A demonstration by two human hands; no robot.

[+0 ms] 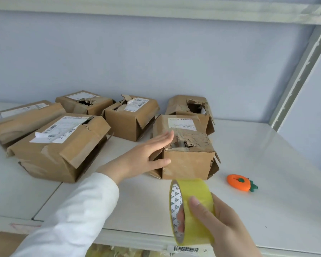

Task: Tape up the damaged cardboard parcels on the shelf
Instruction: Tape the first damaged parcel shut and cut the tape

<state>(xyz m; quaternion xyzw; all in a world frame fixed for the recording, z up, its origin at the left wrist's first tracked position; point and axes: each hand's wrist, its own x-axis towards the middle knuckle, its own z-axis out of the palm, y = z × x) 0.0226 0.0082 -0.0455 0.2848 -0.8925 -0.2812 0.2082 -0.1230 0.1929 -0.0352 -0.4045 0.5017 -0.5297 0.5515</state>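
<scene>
**Q:** What does the head camera take in?

**A:** Six battered cardboard boxes on a white shelf [267, 164] against a pale wall. The nearest parcel [189, 158] stands right of centre. Its top is ripped open just below a white shipping label.

**Q:** Where are the hands?

**A:** The person's left grip [145, 154], reaching out of a white sleeve [78, 210], is released. Its straight fingers lie against the nearest parcel's upper left edge and its thumb lies flat on the front face. The right grip [220, 225] is grasping the tape roll [195, 206], which is yellowish and clear. The thumb lies across the outer band and the fingers are hooked through the core. The roll is held on edge at the shelf's front, below that parcel in the view and apart from it.

**Q:** And the other boxes?

**A:** A large parcel [63, 145] with a barcoded label sits front left, one flap sprung loose. A long flat parcel [22, 119] lies behind it at the far left. Three smaller ones stand nearer the wall:
- The back-left parcel [85, 102] has a hole in its top.
- The middle parcel [132, 119] is torn along its lid.
- The back-right parcel [191, 106], just behind the nearest one, gapes open.

**Q:** Anything else in view?

**A:** An orange carrot-shaped object [239, 182] lies on the shelf to the right of the nearest parcel, not touching it. A barcode sticker [185, 249] marks the shelf's front lip.
</scene>
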